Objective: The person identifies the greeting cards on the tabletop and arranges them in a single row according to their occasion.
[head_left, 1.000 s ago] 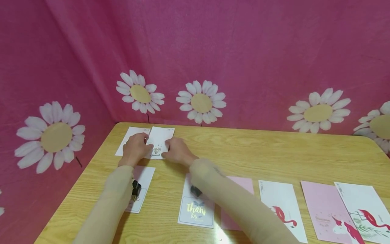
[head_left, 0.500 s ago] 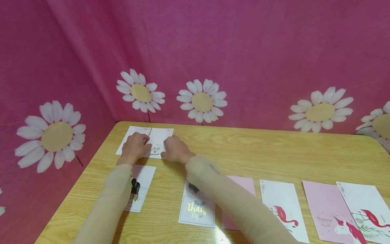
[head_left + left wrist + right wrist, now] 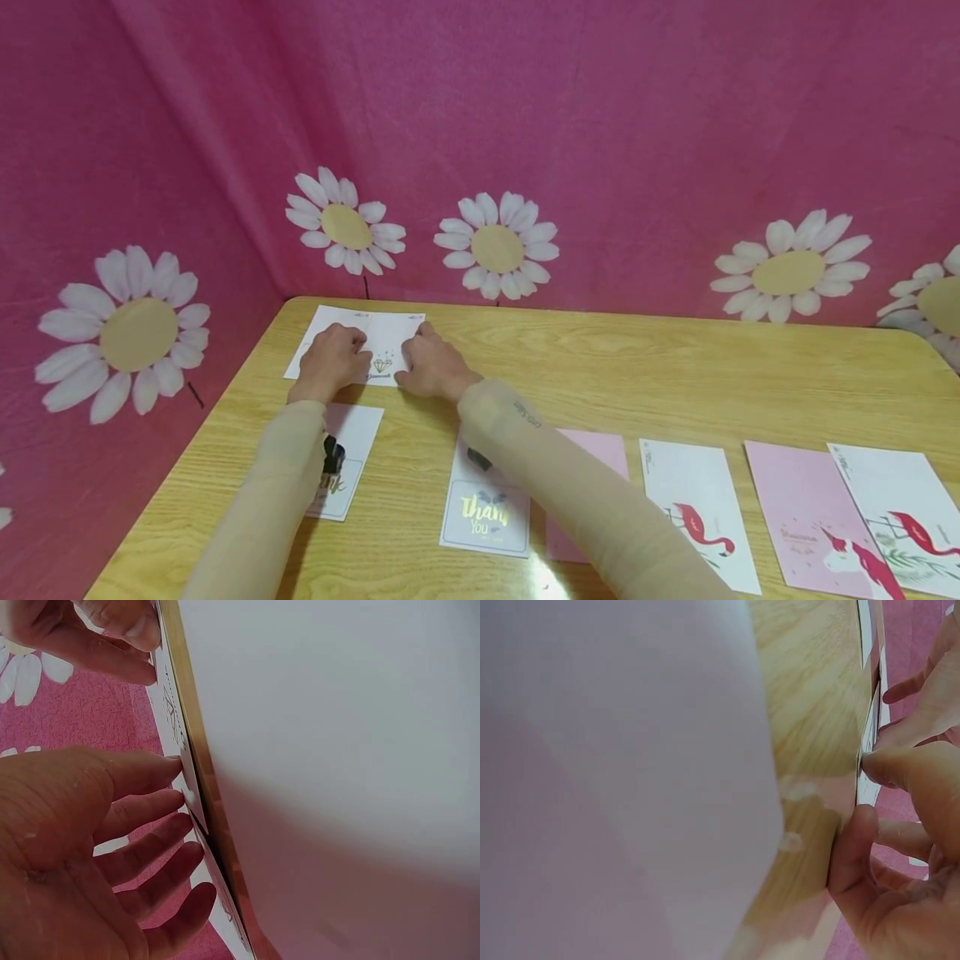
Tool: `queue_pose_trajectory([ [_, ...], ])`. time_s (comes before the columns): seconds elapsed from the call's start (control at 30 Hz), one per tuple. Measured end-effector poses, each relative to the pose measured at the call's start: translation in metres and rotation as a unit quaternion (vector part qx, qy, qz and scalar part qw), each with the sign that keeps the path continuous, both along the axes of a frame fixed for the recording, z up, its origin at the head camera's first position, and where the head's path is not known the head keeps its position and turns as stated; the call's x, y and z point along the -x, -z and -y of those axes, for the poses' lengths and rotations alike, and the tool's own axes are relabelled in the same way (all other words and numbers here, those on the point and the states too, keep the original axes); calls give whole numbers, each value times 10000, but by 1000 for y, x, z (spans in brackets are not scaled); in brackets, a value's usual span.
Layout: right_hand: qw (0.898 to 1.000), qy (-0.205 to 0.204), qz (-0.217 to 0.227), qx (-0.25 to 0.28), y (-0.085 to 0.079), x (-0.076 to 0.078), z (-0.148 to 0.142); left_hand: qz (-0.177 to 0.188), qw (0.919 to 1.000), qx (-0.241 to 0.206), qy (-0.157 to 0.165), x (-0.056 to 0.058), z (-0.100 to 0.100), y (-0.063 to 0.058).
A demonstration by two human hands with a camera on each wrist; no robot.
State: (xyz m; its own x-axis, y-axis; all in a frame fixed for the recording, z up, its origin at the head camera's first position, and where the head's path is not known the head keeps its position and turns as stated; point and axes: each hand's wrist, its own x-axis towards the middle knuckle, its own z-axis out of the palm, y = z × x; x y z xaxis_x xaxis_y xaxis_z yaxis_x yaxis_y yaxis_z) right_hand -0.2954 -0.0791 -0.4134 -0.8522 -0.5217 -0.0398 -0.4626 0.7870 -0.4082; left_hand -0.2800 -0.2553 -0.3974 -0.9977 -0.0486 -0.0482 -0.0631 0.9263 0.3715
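My left hand (image 3: 332, 364) lies over the inner edges of two white cards at the table's far left. Its fingers are loosely bent, and their tips touch the cards in the left wrist view. The right card (image 3: 386, 335) bears a gold diamond print. The left card (image 3: 324, 319) is partly hidden by this hand. My right hand (image 3: 437, 367) holds the diamond card at its right side and near corner, thumb (image 3: 885, 766) on the card and forefinger bent beside it. Both cards lie flat, side by side, their top edges nearly level.
Closer on the wooden table (image 3: 637, 367) lie a "Thank You" card (image 3: 487, 521), a similar card (image 3: 358, 433) partly under the left sleeve, a pink card (image 3: 600, 450), flamingo cards (image 3: 682, 467) and a pink unicorn card (image 3: 780, 492). A pink daisy-print curtain (image 3: 622, 150) hangs behind.
The diamond card has turned slightly and shifted left. It overlapped the left card, then a narrow gap showed; now the two meet along their inner edges. My right hand moved slightly left with it.
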Motion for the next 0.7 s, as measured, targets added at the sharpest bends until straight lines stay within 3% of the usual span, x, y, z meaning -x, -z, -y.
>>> queue_pose_trajectory([
  [0.7,9995,-62,145,283,0,-1,-5,-82,9999,14,65,-1,-1,1],
])
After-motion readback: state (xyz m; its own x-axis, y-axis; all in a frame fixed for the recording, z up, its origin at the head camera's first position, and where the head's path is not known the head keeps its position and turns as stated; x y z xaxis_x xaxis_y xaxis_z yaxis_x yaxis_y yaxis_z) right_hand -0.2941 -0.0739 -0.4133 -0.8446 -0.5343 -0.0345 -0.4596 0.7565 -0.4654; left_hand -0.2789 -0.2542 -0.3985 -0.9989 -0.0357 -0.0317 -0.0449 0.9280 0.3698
